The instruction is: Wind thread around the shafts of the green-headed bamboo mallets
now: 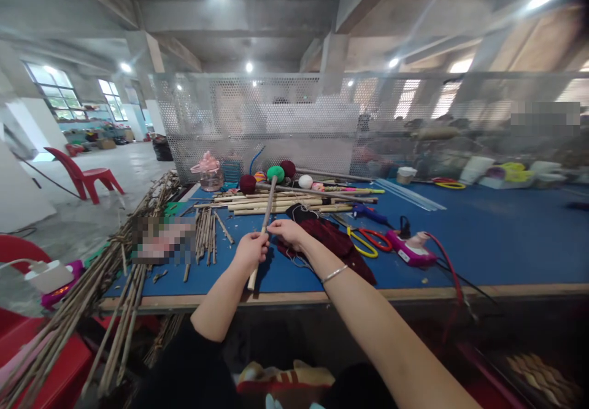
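Blue tabletop (506, 231) in a concrete-beamed workshop

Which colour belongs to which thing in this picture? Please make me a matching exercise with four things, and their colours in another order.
Things:
1. Bracelet
2. Ball at the far end of the held stick
3. Tabletop
4. Plastic chair

Colours:
A. Blue
B. Red
C. Silver
D. Green

Right pairs: 1-C, 2-D, 3-A, 4-B

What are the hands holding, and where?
The left hand grips a long stick by its lower part, well below the green ball. The right hand is beside it, maybe touching.
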Tool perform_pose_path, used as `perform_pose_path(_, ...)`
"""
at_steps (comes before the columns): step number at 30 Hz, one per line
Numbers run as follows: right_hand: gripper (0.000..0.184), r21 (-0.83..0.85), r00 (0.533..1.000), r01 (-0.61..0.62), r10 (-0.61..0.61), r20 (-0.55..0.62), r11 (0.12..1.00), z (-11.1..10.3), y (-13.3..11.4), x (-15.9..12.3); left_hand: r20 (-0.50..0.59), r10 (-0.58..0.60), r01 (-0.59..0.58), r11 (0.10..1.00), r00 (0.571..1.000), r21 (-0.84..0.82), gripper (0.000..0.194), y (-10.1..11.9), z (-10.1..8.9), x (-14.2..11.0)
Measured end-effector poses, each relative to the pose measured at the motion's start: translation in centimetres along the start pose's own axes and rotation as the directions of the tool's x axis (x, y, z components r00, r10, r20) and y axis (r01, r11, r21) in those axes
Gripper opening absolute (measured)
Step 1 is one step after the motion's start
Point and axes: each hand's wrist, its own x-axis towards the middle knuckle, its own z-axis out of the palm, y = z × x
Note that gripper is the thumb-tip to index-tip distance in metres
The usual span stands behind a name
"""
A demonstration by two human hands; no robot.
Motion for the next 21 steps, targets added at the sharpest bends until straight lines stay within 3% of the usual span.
perform_pose_path(4, 0.015, 0.244, 0.997, -0.075, 0.065, 0.045, 0.967, -0.1, 0.5, -0.3, 0.054, -0.069, 0.076, 0.988, 0.996, -0.136, 0.013, 0.3, 0.8, 0.6)
perform_pose_path(7, 0.012, 0.283, 0.987, -0.144, 0.115, 0.116, 0.948, -0.5, 0.3, -0.4, 0.108, -0.159, 0.182, 0.947, 0.981, -0.266, 0.015, 0.1, 1.2, 0.6)
perform_pose_path(10, 0.012, 0.316, 0.983, -0.165, 0.131, 0.125, 0.934, -0.9, 0.2, -0.5, 0.156, -0.138, 0.181, 0.935, 0.978, -0.305, 0.015, -0.3, 1.4, 0.1)
perform_pose_path(17, 0.022, 0.308, 0.998, -0.056, 0.042, 0.049, 0.950, -0.8, 0.8, -0.7, 0.196, -0.022, 0.042, 0.994, 0.980, -0.098, 0.024, -1.0, 1.9, -1.2)
perform_pose_path(21, 0.026, 0.234, 0.998, -0.021, 0.033, -0.049, 0.972, -0.6, 1.0, -0.5, 0.066, 0.093, -0.101, 0.986, 0.994, 0.135, 0.026, -1.3, 1.7, -0.4)
